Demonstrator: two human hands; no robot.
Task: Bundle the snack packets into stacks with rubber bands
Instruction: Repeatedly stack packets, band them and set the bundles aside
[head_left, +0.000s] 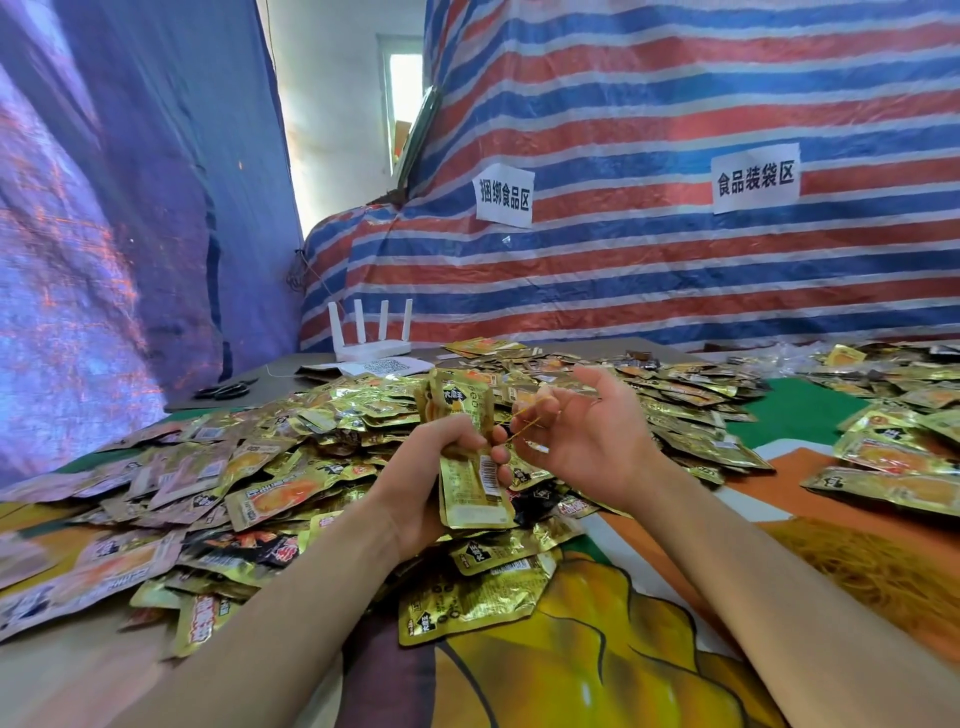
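Obs.: your left hand (428, 470) grips an upright stack of gold foil snack packets (470, 488) around its middle, with the fingers wrapped round it. Holding it at the waist squares the edges and leaves both ends free, so a band can pass over the top end. The stack is raised above the loose heap of gold foil packets (291, 457) and does not rest on it.

Your right hand (592, 431) sits just beside the stack, palm turned toward it. Its fingers are fanned, with a thin yellow rubber band (522, 430) stretched taut across them (which fingertips hook it, I cannot tell). Spreading the fingers opens the loop wide enough to take the stack.

Judgement: this is the banding step, and the loop is not yet around the packets. The next move calls for slipping the loop over the stack's upper end with the left grip tight. A slack grip could let the slick foil fan out.

A tangled mound of yellow rubber bands (878, 577) lies on the printed cloth (613, 665) near your right forearm, probably placed there as ready supply.
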